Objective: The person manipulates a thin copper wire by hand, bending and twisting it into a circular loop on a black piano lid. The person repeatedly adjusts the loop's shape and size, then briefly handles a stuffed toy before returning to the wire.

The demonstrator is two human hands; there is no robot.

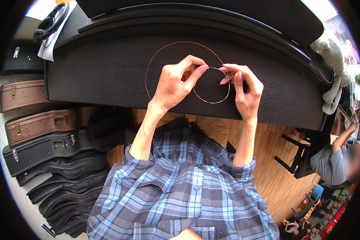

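Note:
A thin copper-coloured string (153, 58), springy like wire, is bent into a large loop and a smaller loop above a black wood-grained surface (108, 72). My left hand (176, 82) pinches it between thumb and forefinger at the top of the small loop. Close by on the right, the curled fingers of my right hand (248, 90) are around the string where the two loops meet; the exact contact there is hard to make out. The large loop arches beyond both hands and passes behind my left wrist. The small loop hangs between the hands.
Brown instrument cases (40, 126) and black ones (48, 150) stand in a row at left. Headphones (48, 28) lie on the far left corner. A grey plush toy (334, 64) hangs at the right end. Beyond a black stool (294, 156) sits another person (332, 162).

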